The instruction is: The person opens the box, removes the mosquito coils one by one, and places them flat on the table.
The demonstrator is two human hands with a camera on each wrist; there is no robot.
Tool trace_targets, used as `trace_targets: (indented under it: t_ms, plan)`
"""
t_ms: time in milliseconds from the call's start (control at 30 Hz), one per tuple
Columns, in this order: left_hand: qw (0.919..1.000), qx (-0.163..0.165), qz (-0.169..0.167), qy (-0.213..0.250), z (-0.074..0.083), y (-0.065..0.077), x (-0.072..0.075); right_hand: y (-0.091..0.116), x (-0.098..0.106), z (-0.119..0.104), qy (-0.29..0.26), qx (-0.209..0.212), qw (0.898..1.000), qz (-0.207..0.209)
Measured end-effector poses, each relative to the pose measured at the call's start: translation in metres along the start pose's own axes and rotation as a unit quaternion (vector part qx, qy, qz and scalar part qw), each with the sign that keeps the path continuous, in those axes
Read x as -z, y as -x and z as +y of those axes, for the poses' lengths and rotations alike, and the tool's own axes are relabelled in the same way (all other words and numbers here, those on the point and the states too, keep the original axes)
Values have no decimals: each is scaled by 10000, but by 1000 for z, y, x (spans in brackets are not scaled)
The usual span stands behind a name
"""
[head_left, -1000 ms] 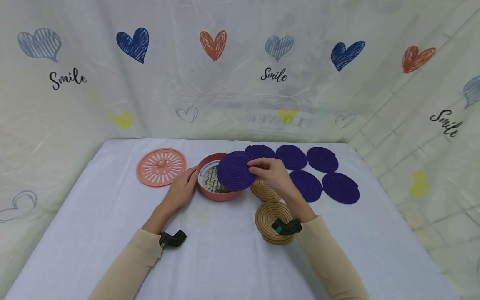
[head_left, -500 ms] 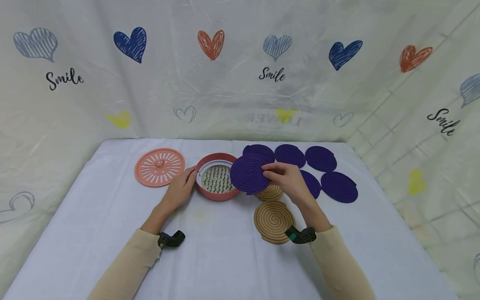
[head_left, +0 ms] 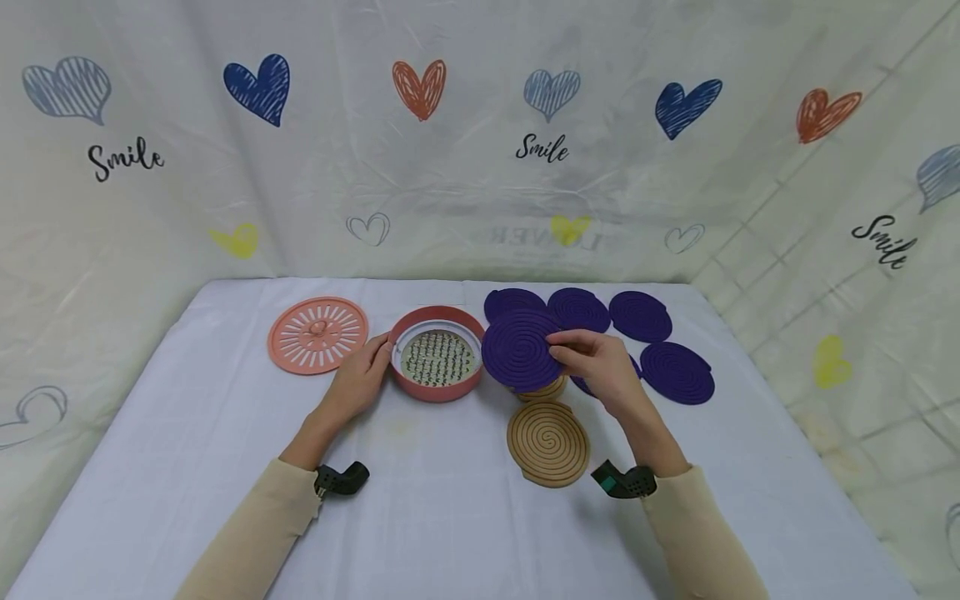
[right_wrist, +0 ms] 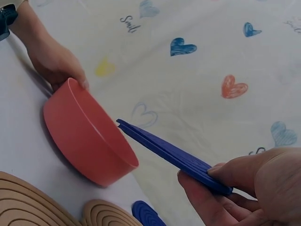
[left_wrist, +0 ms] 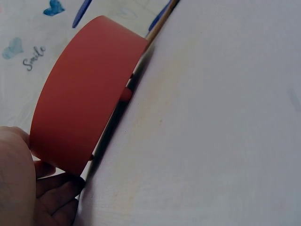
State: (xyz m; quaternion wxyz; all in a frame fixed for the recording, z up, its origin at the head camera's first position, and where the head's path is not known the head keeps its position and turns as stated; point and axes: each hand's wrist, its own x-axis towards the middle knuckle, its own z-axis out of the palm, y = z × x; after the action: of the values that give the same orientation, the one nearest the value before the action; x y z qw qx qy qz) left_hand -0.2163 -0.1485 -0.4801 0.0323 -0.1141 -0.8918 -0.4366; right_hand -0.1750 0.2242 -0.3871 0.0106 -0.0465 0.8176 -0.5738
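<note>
My right hand [head_left: 596,367] pinches the edge of a purple mosquito coil [head_left: 519,352] between thumb and fingers. The coil is held up off the table, to the right of a round coral mosquito coil holder [head_left: 437,393], and appears tilted in the right wrist view. That holder has a pale inner ring and a patterned metal bottom. On its left side my left hand [head_left: 360,379] grips the wall; in the left wrist view, fingers [left_wrist: 59,190] reach by the lower edge of the red wall. Behind the raised coil, a tan coil [head_left: 547,390] is partly hidden.
A slotted coral lid [head_left: 318,335] lies left of the holder. Several purple coils [head_left: 641,317] lie at the back right. Another tan coil [head_left: 548,444] lies nearer on the white cloth [head_left: 420,517]. A printed curtain [head_left: 465,183] stands behind the table.
My right hand has moved right with the purple coil, from over the holder to beside it. The holder's inside is now uncovered. My left hand has stayed on the holder.
</note>
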Motion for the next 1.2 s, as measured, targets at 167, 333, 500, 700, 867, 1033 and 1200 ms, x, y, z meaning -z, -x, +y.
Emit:
trace_targets:
  t_ms: [167,333,500,700,867,1033,1200]
  plan:
    - [10000,-8,4,8,0,-1,-1,6,11,3,-17,126,9999,33]
    - [10000,-16,16,14,0,-1,-1,14,19,7,75,78,9999,112]
    - [10000,-28,46,1,-1,0,-1,21,27,11,201,-35,9996,219]
    - [10000,-55,45,-17,-1,0,-1,29,37,16,227,-114,9992,299]
    - [10000,-53,5,-24,-1,0,0,38,44,20,264,-176,9988,375]
    - [10000,-31,1,15,-2,0,1,48,52,25,137,-266,9984,471]
    - [10000,4,-2,29,-2,0,0,58,62,34,146,-375,9976,567]
